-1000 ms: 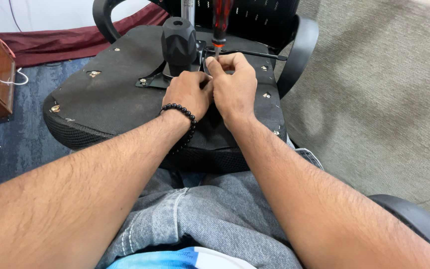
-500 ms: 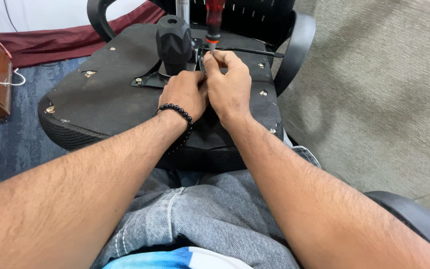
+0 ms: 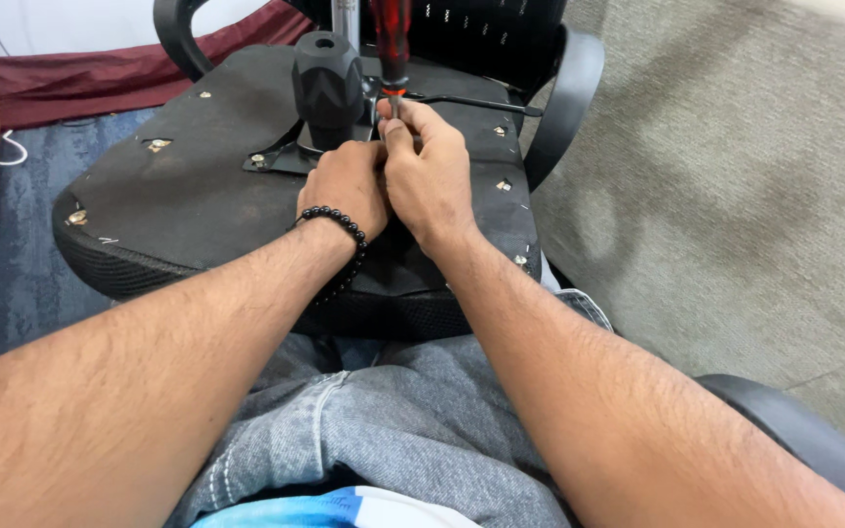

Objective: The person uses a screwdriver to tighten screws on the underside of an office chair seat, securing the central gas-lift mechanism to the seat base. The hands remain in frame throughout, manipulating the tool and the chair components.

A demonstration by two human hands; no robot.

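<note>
Hands on matte (black) seat underside —

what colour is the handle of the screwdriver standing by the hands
Red with black stripes, seen in the head view: the screwdriver handle rises just above the right hand.

An upturned chair seat rests on the person's lap. On it stands the cylinder housing, with the screwdriver just to its right. The left hand and right hand touch, side by side, before both. An armrest lies right of the seat.
</note>
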